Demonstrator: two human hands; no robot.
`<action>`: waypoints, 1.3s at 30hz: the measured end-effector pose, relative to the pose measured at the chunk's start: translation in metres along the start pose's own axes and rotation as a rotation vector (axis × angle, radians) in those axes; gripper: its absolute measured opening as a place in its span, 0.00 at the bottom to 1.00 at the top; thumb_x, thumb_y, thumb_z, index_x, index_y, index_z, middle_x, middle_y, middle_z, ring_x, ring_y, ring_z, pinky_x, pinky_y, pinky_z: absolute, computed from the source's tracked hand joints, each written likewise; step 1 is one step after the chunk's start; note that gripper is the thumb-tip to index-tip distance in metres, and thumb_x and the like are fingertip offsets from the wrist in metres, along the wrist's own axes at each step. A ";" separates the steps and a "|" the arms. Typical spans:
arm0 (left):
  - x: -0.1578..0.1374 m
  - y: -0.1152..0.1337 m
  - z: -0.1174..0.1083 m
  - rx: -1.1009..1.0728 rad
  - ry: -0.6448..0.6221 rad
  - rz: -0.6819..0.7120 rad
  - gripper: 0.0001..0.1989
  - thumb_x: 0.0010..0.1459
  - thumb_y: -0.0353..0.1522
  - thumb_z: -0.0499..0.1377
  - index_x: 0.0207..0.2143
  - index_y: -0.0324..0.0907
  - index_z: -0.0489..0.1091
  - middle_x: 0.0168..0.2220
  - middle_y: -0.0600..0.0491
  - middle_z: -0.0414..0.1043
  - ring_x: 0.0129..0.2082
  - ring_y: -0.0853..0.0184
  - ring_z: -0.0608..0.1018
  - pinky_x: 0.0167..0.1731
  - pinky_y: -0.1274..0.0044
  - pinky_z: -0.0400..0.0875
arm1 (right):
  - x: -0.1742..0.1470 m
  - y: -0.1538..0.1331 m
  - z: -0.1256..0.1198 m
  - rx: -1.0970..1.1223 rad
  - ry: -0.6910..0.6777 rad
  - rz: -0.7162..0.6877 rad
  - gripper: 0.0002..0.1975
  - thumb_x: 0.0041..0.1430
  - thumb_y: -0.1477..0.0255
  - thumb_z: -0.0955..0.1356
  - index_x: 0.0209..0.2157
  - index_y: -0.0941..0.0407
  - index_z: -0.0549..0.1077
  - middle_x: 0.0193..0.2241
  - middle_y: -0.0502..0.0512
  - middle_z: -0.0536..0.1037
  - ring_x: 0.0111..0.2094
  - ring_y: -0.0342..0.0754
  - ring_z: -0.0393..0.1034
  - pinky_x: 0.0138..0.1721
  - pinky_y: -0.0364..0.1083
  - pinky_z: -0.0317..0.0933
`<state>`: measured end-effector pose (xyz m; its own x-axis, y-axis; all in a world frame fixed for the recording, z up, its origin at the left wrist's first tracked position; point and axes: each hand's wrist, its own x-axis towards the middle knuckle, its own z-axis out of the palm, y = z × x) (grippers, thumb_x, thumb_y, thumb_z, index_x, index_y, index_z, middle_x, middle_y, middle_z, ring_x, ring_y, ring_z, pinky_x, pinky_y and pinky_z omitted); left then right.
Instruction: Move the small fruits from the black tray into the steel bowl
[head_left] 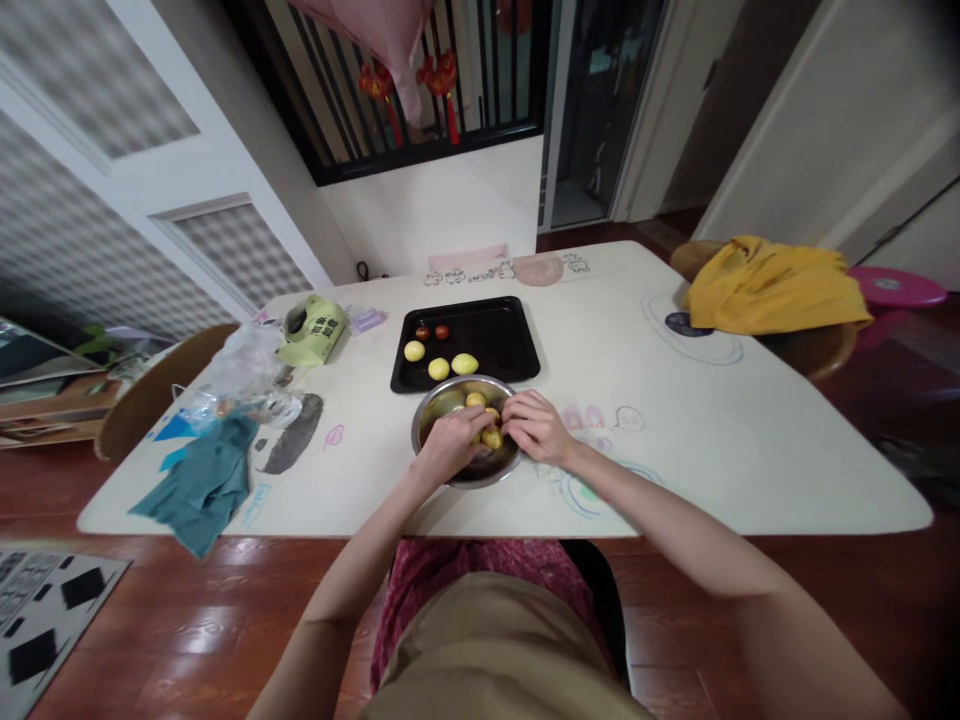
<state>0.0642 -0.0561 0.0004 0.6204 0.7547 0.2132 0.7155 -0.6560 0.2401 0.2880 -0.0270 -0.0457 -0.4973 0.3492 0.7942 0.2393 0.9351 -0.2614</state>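
A round metal bowl (422, 412) stands near the front edge of the table, with several yellow fruits (475, 399) in it that look like small lemons. My left hand (456, 440) reaches over the bowl's left side, its fingers and thumb bent around a yellow fruit (492, 438). At the right rim, my right hand (536, 426) has its fingers curled inward close to the same fruit; what its fingertips hold is hidden. Just behind the bowl lies a black tray (499, 335), carrying three yellow lemons (465, 364) and two small dark red fruits (442, 332).
On the left of the white table (600, 345) lie a green printed bag (324, 335), clear plastic packaging (247, 360) and a teal cloth (206, 480). A yellow garment (772, 290) hangs over a chair at the right. Drawings mark the tabletop.
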 end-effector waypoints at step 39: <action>0.141 -0.182 -0.017 0.060 0.047 -0.356 0.17 0.59 0.20 0.63 0.49 0.41 0.78 0.52 0.43 0.76 0.50 0.58 0.82 0.56 0.68 0.76 | 0.000 0.005 -0.001 0.011 0.014 -0.072 0.14 0.75 0.71 0.61 0.39 0.55 0.77 0.35 0.57 0.79 0.40 0.52 0.73 0.41 0.54 0.64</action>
<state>0.0163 0.1700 0.0024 0.3149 0.9338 0.1697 0.9024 -0.3500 0.2515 0.2894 -0.0225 -0.0464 -0.5014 0.2798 0.8187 0.1940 0.9585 -0.2089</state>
